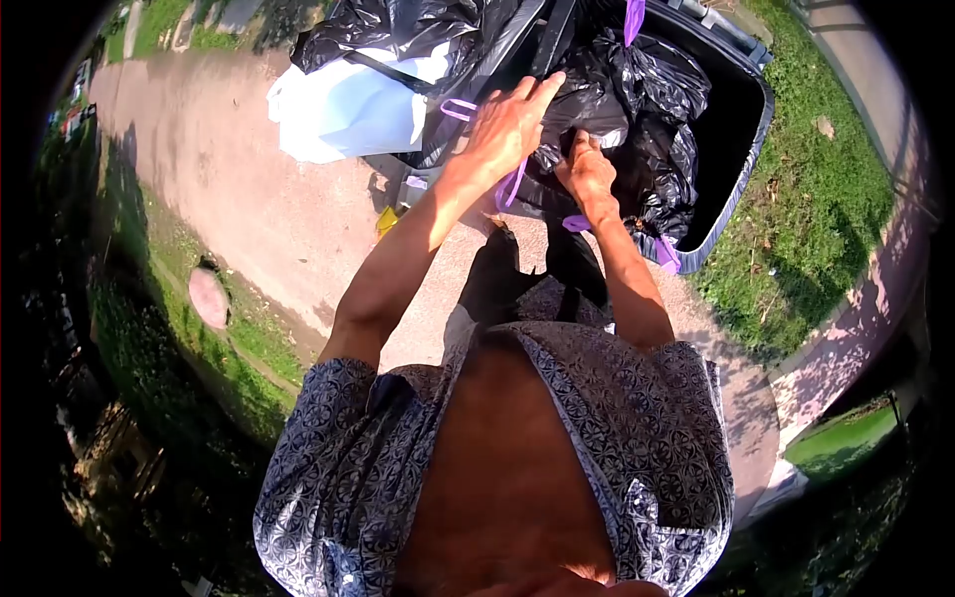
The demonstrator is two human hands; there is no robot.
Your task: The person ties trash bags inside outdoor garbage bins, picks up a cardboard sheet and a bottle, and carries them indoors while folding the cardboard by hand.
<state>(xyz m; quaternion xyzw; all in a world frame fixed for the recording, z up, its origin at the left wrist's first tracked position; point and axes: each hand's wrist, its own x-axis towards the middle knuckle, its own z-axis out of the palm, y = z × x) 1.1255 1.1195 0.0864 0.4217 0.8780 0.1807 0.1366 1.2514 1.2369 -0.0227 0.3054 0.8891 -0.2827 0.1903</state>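
Observation:
My left hand (512, 124) reaches forward with its fingers stretched out, lying over the near left side of a heap of black garbage bags. A purple drawstring (511, 184) hangs just below it. My right hand (589, 179) is closed on a black garbage bag (587, 109) at the near side of the bin, its fingertips partly hidden by the plastic. More shiny black bags (671, 164) fill the left part of the dark wheeled bin (764, 129), several with purple ties.
To the left, another container holds black bags (398, 30) and a white bag (348, 109). A yellow object (386, 221) lies on the paved path (229, 179) below it. Grass (826, 189) borders the bin on the right. A round slab (209, 298) lies at the left.

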